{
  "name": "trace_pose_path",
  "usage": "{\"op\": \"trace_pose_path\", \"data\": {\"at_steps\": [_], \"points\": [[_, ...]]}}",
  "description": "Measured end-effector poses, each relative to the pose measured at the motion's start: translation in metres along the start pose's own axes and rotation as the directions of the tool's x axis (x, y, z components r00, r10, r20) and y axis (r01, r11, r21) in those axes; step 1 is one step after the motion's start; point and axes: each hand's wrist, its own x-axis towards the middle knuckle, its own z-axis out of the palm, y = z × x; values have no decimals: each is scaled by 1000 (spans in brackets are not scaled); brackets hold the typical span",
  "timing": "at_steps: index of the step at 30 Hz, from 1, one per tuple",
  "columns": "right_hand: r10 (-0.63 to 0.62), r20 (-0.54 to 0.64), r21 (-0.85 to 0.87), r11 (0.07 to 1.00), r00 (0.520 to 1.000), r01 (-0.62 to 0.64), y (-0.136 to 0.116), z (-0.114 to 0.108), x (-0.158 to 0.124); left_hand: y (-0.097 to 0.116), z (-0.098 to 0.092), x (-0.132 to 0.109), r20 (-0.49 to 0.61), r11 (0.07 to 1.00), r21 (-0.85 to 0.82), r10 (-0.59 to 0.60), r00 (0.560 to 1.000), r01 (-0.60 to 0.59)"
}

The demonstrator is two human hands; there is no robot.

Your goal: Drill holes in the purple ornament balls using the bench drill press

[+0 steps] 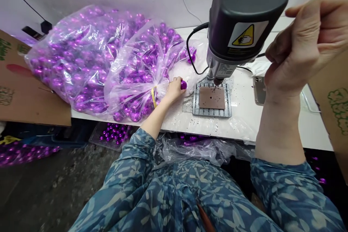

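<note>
Between the fingers of my left hand (175, 88) is a shiny purple ball (183, 85), held just left of the drill press base (228, 110). My right hand (307, 43) is raised beside the motor housing of the small drill press (244, 18), its fingers curled closed. Whatever they grip is hidden behind the hand. Under the drill bit (215, 87) lies a flat brown block (212, 98) with a small dark hole, sprinkled with dark shavings. A big clear bag of purple balls (81, 58) and a second one tied with a yellow band (154, 98) stand at my left.
A phone (260, 90) lies on the white table (244, 123) right of the drill press. Cardboard boxes stand at the left (27, 87) and right (337, 90). Below the table edge are a clear tray (95, 136) of purple balls and crumpled plastic (201, 150). A black cable (189, 49) loops beside the drill.
</note>
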Motion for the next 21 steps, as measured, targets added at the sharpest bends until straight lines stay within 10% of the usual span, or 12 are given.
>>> {"op": "trace_pose_path", "data": {"at_steps": [2,5,10,15,21], "points": [[-13,-9,-8,1000,1000,13,2,-2,0,3,-6,-4,-40,929,-368,11,999,-25],[-12,-10,-10,1000,1000,12,4,-3,0,10,-15,-15,40,521,-853,32,999,18],[-12,-3,-27,1000,1000,12,3,-3,-1,23,-14,-36,286,10,-958,-6,958,286],[-19,10,-37,999,1000,20,6,-6,1,23,9,-45,361,60,-931,5,933,360],[6,5,-71,997,1000,-5,2,-5,-1,16,51,-41,112,347,-936,133,985,60]]}}
